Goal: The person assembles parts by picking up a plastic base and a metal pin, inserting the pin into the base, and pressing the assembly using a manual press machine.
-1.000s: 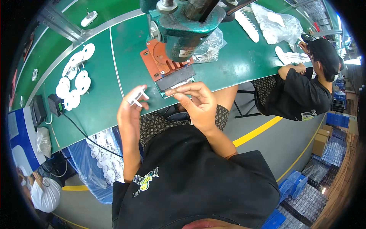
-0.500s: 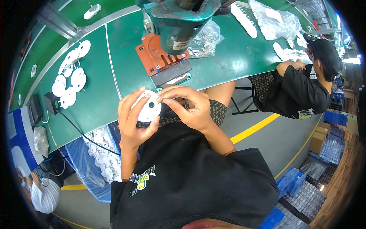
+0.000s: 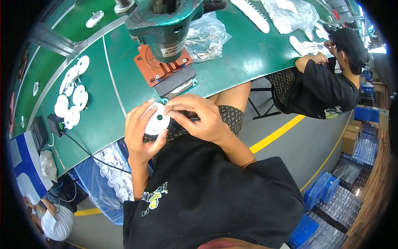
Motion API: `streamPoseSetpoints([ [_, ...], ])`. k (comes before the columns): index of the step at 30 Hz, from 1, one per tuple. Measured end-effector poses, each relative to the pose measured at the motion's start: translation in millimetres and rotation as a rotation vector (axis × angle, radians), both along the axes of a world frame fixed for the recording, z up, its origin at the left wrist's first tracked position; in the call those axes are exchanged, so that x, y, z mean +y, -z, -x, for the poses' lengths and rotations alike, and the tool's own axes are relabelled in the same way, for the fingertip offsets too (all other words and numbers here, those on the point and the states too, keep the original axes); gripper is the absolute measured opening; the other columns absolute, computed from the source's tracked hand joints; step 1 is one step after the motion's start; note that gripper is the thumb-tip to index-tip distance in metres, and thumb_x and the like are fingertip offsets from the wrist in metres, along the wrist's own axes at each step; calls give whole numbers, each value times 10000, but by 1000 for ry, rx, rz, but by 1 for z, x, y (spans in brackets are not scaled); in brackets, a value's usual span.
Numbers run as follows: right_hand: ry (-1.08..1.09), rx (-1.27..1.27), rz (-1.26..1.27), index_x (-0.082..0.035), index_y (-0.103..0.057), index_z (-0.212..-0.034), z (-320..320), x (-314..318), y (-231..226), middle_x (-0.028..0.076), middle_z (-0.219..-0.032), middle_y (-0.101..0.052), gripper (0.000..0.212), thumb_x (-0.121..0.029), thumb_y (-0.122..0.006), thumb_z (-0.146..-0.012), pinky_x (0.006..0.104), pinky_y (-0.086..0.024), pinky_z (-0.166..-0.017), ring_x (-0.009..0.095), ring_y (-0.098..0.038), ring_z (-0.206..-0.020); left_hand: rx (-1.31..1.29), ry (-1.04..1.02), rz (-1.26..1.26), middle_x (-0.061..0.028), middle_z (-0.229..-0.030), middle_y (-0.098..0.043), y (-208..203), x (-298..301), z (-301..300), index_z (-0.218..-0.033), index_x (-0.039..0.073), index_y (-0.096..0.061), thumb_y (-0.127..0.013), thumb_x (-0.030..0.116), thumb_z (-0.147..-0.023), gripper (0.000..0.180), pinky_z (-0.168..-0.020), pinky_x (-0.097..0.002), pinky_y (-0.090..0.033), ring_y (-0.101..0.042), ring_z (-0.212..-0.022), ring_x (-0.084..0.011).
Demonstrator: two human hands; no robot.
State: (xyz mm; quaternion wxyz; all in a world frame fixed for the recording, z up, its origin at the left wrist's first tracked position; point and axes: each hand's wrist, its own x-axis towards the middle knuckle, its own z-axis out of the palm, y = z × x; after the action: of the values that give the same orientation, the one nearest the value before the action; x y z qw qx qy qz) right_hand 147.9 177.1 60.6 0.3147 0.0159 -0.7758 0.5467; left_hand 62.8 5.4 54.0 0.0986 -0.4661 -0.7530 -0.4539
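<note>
A round white disc (image 3: pixel 155 127) with a dark hole near its middle is held in front of my lap, near the bench edge. My left hand (image 3: pixel 139 143) grips its left side, thumb at the lower rim and fingers along the upper face. At the disc's upper right rim, my right hand (image 3: pixel 203 118) has thumb and forefinger pinched together; whatever sits between those fingertips is too small to make out. Just beyond my hands stands a bench press with a dark green head (image 3: pixel 161 35), above an orange-red fixture plate (image 3: pixel 155 68) and a grey block (image 3: pixel 176 81).
Several white discs (image 3: pixel 79 96) lie on the green bench (image 3: pixel 93 122) at left, near a black cable (image 3: pixel 87 151). Below, a blue-lined container (image 3: pixel 89 182) holds many white pieces. A clear bag of metal parts (image 3: pixel 207 39) lies beyond the press. A co-worker (image 3: pixel 319 87) sits at right.
The view has shifted, so the press and bench things appear farther left. Both my hands keep their hold at the disc. The co-worker has raised one hand toward their head.
</note>
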Motion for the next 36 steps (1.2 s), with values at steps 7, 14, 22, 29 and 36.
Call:
streamPoseSetpoints([
  [7, -130, 99, -105, -12, -679, -1028, 1, 8, 6, 103, -971, -697, 271, -25, -759, -770, 379, -525, -835, 293, -667, -920, -492, 145, -169, -212, -1182, -646, 13, 3, -1, -1165, -56, -635, -693, 248, -809, 472, -945, -388, -476, -630, -1079, -310],
  [14, -198, -86, 16, 33, -678, -1043, -5, 13, -1, 143, -1056, -718, 292, 55, -741, -759, 384, -520, -911, 291, -669, -1047, -1068, 241, -387, -176, -1245, -614, 7, 20, -3, -1324, -54, -519, -577, 268, -941, 504, -981, -368, -459, -587, -1156, -278],
  [22, 178, 259, -541, 23, -682, -997, 29, 45, 3, 134, -1060, -700, 221, -19, -725, -784, 422, -534, -897, 314, -660, -1065, -323, -119, -283, -162, -1171, -593, 0, 27, -6, -1111, -38, -606, -516, 78, -938, 227, -931, -386, -457, -565, -1133, -274],
  [29, 180, 13, -758, -33, -599, -1219, 43, 48, 5, 171, -1310, -583, 352, -54, -636, -870, 488, -316, -1125, 347, -478, -1314, 89, -236, -47, -175, -1320, -542, -11, 55, 8, -1262, 8, -576, -652, 51, -833, 438, -1074, -469, -356, -445, -1299, -397],
  [36, 166, 250, -348, 13, -641, -1105, 16, 77, -35, 185, -1169, -662, 278, 58, -503, -868, 428, -456, -998, 335, -613, -1132, 42, -114, 43, -178, -1436, -451, -11, 75, 39, -1339, -8, -501, -695, 158, -850, 552, -1151, -512, -268, -315, -1412, -404],
])
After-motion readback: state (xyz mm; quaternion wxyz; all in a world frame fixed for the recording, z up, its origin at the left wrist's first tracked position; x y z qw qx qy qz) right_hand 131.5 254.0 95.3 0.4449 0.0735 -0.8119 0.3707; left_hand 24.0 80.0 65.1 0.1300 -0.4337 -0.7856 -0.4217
